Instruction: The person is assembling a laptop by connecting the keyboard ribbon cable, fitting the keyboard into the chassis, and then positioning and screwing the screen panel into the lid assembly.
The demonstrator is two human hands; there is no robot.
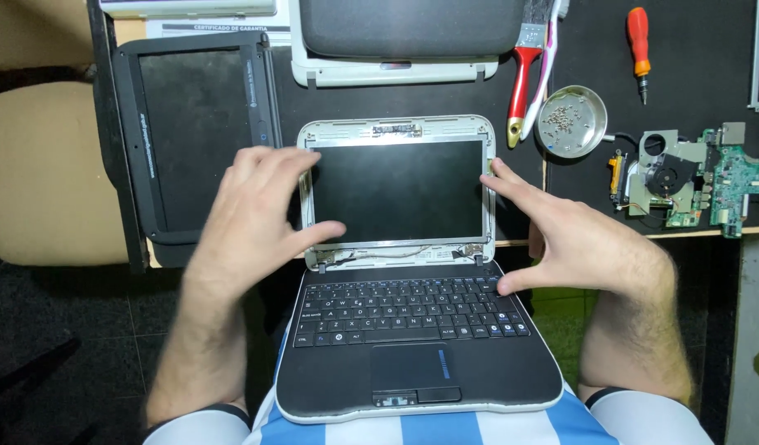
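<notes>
Small laptop (419, 330) sitting on the person's lap, keyboard toward the body, lid up and leaning away toward the surface (577, 49). The screen panel (397, 191) is bare — its front frame is off, so the pale lid shell (396, 128) shows all round it, with metal brackets and loose wires along the hinge line.

Left hand (260, 206) comes in from the panel's left edge, fingers (272, 161) spread wide and curled, thumb reaching across the lower left corner of the panel. It holds nothing; whether the fingertips actually press the edge is hard to say, as the hand is slightly blurred. Right hand (573, 235) stands just beside the right edge, palm turned inward, fingers (511, 185) loosely open, tips touching or nearly touching the shell, thumb down by the keyboard's right end. Empty as well.

So the panel lies between the two hands, its long axis running left to right. Both are about equally near — the left overlaps the panel, the right stays at its rim.

The left hand covers the panel's left border and bracket. Behind it lies a black bezel frame (194, 132). Farther right are a red-handled brush (521, 78), a round metal dish of screws (571, 122), an orange screwdriver (638, 45) and a green circuit board with fan (693, 177), cut off at the edge.
</notes>
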